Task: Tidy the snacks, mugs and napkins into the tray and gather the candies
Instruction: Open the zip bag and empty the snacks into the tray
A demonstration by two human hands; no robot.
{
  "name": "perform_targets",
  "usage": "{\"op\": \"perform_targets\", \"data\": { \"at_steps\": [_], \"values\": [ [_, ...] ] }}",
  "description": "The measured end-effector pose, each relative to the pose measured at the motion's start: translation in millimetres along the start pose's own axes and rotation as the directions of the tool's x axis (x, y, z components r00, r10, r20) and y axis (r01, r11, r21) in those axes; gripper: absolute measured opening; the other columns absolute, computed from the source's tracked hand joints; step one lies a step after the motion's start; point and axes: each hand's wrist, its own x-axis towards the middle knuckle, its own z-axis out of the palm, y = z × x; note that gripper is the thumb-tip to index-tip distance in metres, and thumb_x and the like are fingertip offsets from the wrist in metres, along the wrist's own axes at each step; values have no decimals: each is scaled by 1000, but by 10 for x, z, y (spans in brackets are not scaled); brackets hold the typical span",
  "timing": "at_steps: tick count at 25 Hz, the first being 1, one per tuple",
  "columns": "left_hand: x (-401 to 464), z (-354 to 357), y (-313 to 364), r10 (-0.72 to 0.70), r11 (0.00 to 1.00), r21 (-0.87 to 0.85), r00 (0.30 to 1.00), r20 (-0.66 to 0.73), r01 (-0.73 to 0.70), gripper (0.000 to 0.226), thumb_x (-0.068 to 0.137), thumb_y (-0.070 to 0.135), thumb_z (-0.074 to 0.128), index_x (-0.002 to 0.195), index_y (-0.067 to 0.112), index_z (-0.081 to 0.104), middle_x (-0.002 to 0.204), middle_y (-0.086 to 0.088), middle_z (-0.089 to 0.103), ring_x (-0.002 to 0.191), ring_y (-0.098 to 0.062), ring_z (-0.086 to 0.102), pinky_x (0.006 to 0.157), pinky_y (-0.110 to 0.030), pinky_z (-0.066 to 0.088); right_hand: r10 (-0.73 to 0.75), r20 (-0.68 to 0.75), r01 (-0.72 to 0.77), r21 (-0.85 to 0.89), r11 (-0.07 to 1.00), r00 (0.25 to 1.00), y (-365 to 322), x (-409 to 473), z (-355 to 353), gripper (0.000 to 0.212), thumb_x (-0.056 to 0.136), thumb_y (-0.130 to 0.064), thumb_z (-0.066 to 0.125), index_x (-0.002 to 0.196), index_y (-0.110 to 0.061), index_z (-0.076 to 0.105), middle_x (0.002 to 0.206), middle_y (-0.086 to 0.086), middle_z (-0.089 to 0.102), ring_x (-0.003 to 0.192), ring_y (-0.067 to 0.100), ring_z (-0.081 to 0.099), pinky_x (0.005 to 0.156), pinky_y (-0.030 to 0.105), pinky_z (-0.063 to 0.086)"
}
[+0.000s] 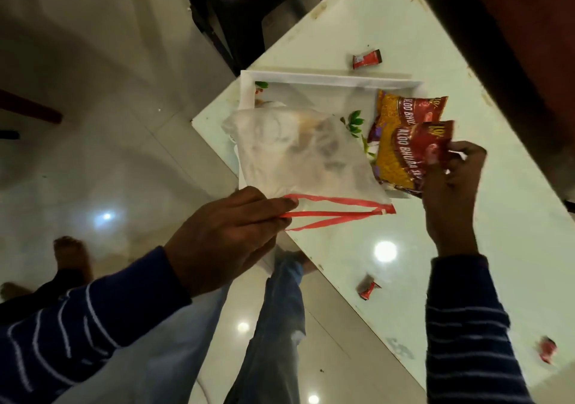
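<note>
Worktop (466, 248): pale, glossy, fills rt half of view; one corner points toward 7 o'clock, floor beyond it.
Tray (326, 79): white, flower print inside, on worktop at approx 12 o'clock from the hands; near part hidden behind the bag.
Clear bag (295, 154): see-through plastic w/ red drawstring (336, 215), held up over tray's left part; contents blurred, can't tell what's in it.
Left hand (224, 238): at 7 o'clock of bag, fingers clenched on the red drawstring loop at bag's mouth.
Right hand (451, 192): at 3 o'clock of bag, fingers pinched on top edge of front snack packet.
Front snack packet (410, 157): red/yellow, "Aloo Bhujia" print, tilted, lifted over tray's rt edge, overlapping the one behind.
Rear snack packet (404, 108): same print, lies in tray's rt end at 12 o'clock of front packet.
Candy, far (367, 59): red wrapper, on worktop just past tray's far rim, 12 o'clock.
Candy, near (368, 290): red wrapper, on worktop at 6 o'clock, well apart from tray.
Candy, edge (547, 349): red, blurred, on worktop at 5 o'clock near frame edge.
</note>
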Motion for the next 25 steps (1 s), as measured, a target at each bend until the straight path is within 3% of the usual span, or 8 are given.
{"op": "perform_targets", "data": {
  "at_steps": [3,5,8,13,18,20,23,25],
  "values": [
    [-11,16,-20,23,1000,17,1000,19,-24,25,91,16,65,104,-2,76,122,-16,69,89,-30,70,72,-39,61,107,-7,-106,-172,979,994,246,189,238,16,102,-19,56,107,-26,42,128,15,54,116,4,61,86,25,57],
    [-17,22,-33,21,1000,-5,999,29,-21,27,92,19,64,105,-2,75,121,-17,69,91,-29,71,78,-37,61,80,-24,-84,-254,963,996,377,228,261,15,102,-17,55,106,-20,42,120,7,57,100,-21,56,80,5,48],
    [-25,38,-18,17,1000,-26,999,28,-16,29,92,20,65,108,-2,74,121,-18,69,95,-30,70,81,-38,60,22,-119,-67,-398,915,993,447,317,327,12,102,-15,54,108,-12,45,105,1,59,93,-30,50,73,-4,40],
    [-2,-3,-10,-18,1000,-23,999,47,19,35,82,15,70,112,-3,72,120,-21,68,98,-33,71,84,-40,60,-199,-203,43,-587,808,959,288,190,251,24,92,-6,53,114,4,56,113,18,61,103,17,58,82,6,41],
    [97,-171,88,41,999,-4,999,-9,-41,25,90,9,64,109,-4,73,117,-22,69,97,-35,71,80,-45,60,-129,-73,69,-540,839,989,-104,-467,5,45,76,20,43,116,2,57,112,3,62,100,-7,59,84,4,43],
    [163,-336,187,97,995,24,995,-16,-97,27,90,9,60,110,-4,72,117,-22,69,97,-34,71,78,-44,60,-41,-54,4,-553,833,998,-280,-740,-239,48,80,26,42,116,-1,60,116,5,66,103,10,67,90,21,51],
    [272,-642,417,178,982,67,984,-25,-176,25,88,7,70,111,-2,72,117,-20,70,97,-30,71,79,-40,61,-57,-126,-19,-531,847,990,-747,-1172,-538,22,99,-12,52,116,-19,65,114,1,70,106,26,69,84,12,49],
    [334,-824,578,183,981,67,983,-28,-181,31,81,6,79,110,-2,73,114,-20,71,96,-30,71,77,-39,61,-129,-77,66,-549,833,989,-1140,-1413,-582,43,90,-51,60,128,-32,58,130,-6,64,122,18,61,87,3,42]
  ]
}}
